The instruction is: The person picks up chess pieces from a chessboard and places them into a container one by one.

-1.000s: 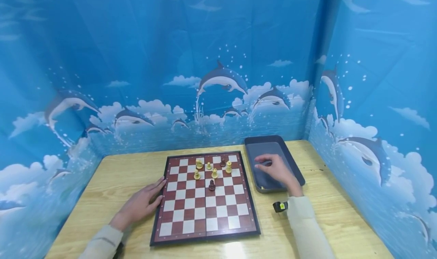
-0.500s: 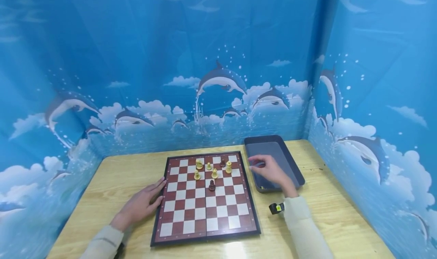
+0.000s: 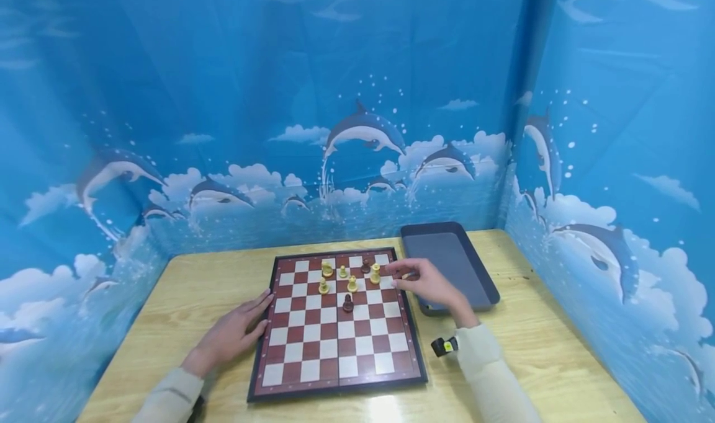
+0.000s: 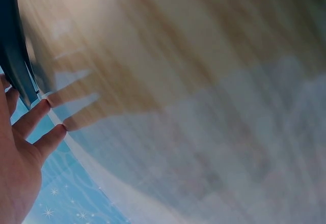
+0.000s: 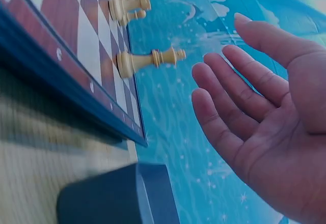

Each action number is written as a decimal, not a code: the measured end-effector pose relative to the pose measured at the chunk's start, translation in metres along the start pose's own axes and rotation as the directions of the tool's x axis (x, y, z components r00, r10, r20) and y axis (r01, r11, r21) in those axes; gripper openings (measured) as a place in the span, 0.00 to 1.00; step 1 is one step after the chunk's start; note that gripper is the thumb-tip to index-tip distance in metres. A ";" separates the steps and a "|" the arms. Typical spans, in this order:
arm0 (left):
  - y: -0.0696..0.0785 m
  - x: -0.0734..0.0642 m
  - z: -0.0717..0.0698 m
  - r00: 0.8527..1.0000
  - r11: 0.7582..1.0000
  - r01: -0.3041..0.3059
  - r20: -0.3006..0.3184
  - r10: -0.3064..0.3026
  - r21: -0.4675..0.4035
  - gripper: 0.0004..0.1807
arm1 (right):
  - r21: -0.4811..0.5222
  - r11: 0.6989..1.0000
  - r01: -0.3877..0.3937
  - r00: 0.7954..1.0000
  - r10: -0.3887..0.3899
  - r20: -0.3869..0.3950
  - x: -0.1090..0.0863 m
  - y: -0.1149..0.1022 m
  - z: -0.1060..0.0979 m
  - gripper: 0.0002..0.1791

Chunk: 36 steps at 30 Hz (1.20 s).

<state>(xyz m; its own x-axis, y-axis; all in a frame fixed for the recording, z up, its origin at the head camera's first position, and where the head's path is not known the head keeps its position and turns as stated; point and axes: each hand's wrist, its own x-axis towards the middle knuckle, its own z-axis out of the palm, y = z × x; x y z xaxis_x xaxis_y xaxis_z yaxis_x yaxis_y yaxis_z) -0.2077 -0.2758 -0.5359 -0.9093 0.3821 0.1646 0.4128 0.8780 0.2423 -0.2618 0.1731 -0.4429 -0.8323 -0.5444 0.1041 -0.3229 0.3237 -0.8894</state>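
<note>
A brown-and-white chessboard (image 3: 337, 373) lies on the table, with several cream and dark chess pieces upright on its far half. My left hand (image 3: 234, 333) rests beside the board, its fingertips touching the left edge. In the left wrist view, the left hand (image 4: 25, 147) has its fingers at the dark rim. Over the board's far right edge is my right hand (image 3: 427, 283), holding nothing. Closest to it stands a tall cream king (image 3: 375, 275). The right wrist view shows the right hand (image 5: 260, 107) with loosely bent fingers, apart from the king (image 5: 147, 61).
A dark grey tray (image 3: 483, 271) stands right of the board, partly behind the right hand. A cream knight (image 3: 327, 270), a cream pawn (image 3: 343, 272) and a dark piece (image 3: 348, 303) stand nearby. A dolphin-print curtain (image 3: 251, 131) surrounds the wooden table (image 3: 184, 280).
My right hand has moved left from above the tray to the board's far right edge, beside the cream king. The left hand has stayed at the board's left edge.
</note>
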 end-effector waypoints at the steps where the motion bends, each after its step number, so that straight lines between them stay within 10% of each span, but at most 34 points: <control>1: 0.000 0.000 0.000 1.000 1.000 0.001 -0.001 -0.001 -0.001 0.32 | 0.003 1.000 0.013 1.000 -0.013 0.006 0.000 -0.002 0.002 0.20; 36: 0.003 0.000 0.001 0.999 1.000 -0.017 -0.027 0.017 -0.005 0.31 | -0.136 0.984 0.117 0.978 -0.090 0.188 0.041 0.016 0.051 0.24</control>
<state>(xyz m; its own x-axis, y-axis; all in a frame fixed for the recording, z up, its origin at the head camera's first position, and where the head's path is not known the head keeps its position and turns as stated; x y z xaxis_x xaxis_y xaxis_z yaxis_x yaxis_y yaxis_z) -0.2062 -0.2734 -0.5359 -0.9003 0.3892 0.1948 0.4289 0.8696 0.2446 -0.2779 0.1164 -0.4760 -0.6998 -0.7075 0.0983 -0.4765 0.3599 -0.8021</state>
